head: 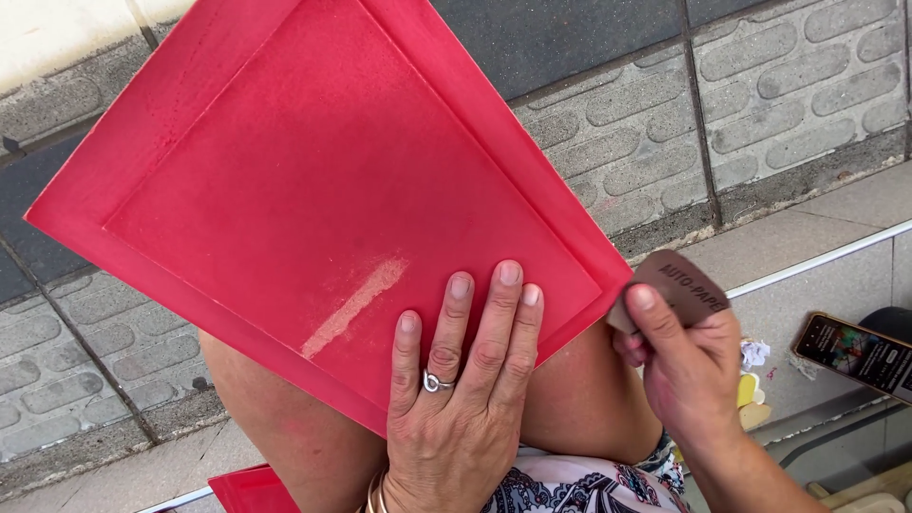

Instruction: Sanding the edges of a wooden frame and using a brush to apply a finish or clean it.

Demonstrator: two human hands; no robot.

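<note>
- Red panel (313, 190): a flat, framed board lying tilted across the person's bare knees (285, 427), above grey paving (85, 351); a pale scuffed streak (353, 306) runs diagonally near its lower edge.
- Left hand (456, 399): laid flat, palm down, on the panel's lower right part, fingers spread slightly apart and gripping nothing; a silver ring (435, 382) sits on one finger.
- Right hand (686, 366): fingers pinched together on a folded brown piece of sandpaper (682, 285), held at the panel's right corner.
- Phone (855, 353): lying on the tiled ledge (817, 285) at far right, screen lit, well apart from the panel.
</note>
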